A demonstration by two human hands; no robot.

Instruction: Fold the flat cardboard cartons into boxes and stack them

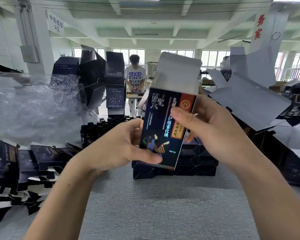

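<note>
I hold a dark blue printed carton (160, 125) upright above the grey table, its white top flap (177, 75) standing open. My left hand (128, 144) grips its lower left edge, thumb across the bottom front. My right hand (213, 125) grips the right side, thumb pressed on the front panel. Behind the carton, a low stack of folded dark boxes (197, 163) rests on the table. Flat dark cartons (24, 163) lie piled at the left.
Crumpled clear plastic wrap (33, 108) heaps up at the left. Several dark bottles (100, 129) stand behind my left hand. Folded boxes tower at the back left (100, 78) and right (249, 94). A person (135, 80) works at a far table. Grey table cloth (163, 205) lies below.
</note>
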